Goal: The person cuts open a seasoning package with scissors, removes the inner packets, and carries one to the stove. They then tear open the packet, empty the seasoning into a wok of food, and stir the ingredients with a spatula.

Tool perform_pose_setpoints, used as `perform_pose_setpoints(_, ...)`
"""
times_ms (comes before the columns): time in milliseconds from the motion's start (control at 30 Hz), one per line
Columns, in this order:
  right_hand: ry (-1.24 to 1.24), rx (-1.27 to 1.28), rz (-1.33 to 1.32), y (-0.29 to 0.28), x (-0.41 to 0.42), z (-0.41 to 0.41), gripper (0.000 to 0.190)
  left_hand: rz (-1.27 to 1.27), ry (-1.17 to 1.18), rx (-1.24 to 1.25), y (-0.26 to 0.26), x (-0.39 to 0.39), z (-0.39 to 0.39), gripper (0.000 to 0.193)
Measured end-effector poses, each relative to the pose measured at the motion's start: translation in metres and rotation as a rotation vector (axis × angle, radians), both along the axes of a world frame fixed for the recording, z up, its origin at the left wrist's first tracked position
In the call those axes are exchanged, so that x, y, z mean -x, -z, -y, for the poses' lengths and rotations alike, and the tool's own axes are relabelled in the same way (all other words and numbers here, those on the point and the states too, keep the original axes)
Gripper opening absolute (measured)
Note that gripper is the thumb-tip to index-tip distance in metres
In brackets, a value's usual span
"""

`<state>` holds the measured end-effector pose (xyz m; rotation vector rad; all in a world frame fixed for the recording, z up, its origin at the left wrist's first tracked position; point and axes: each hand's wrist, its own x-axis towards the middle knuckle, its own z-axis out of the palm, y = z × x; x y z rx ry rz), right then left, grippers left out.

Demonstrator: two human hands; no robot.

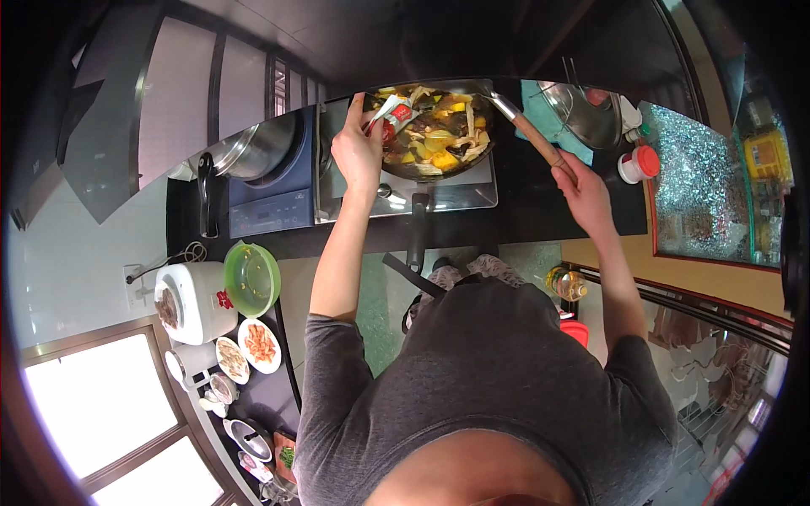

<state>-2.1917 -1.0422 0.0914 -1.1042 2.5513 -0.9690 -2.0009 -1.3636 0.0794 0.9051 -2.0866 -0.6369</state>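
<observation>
My left hand (359, 148) grips a small white-and-red packet (398, 114), tilted over the left part of the pan. In my right hand (583, 190) is the wooden handle of a metal spatula (528, 131), whose head end meets the pan's far right rim. The frying pan (419, 209) sits on the gas stove (465, 193), its dark handle pointing towards me. Brown liquid, yellow chunks (445, 159) and pale strips (470, 120) fill it. Whether anything is coming out of the packet cannot be made out.
A pot (253, 148) stands on a blue induction cooker (269, 209) to the left. To the right are a red-lidded jar (639, 164) and a metal lid (585, 114) on a teal cloth (538, 114). The left side counter holds a green bowl (252, 278) and plates of food (259, 346).
</observation>
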Motion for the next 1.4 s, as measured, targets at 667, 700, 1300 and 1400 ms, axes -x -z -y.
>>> perform_pose_setpoints(667, -0.081, -0.037, -0.412, 0.006, 0.007, 0.051, 0.039, -0.166, -0.004, -0.144, 0.009, -0.009, -0.002, 0.071)
perform_pose_setpoints(700, -0.136, -0.052, -0.396, 0.006, 0.011, 0.058, 0.038, -0.23, 0.015, -0.137, 0.013, -0.015, 0.005, 0.07)
perform_pose_setpoints(1300, -0.276, -0.382, -0.64, -0.067, 0.033, 0.075, 0.031, -0.611, 0.065, -0.369, -0.036, -0.112, 0.014, 0.067)
perform_pose_setpoints(1400, -0.327, -0.391, -0.622, -0.065, 0.024, 0.078, 0.03, -0.598, 0.067, -0.386, -0.043, -0.117, 0.014, 0.067)
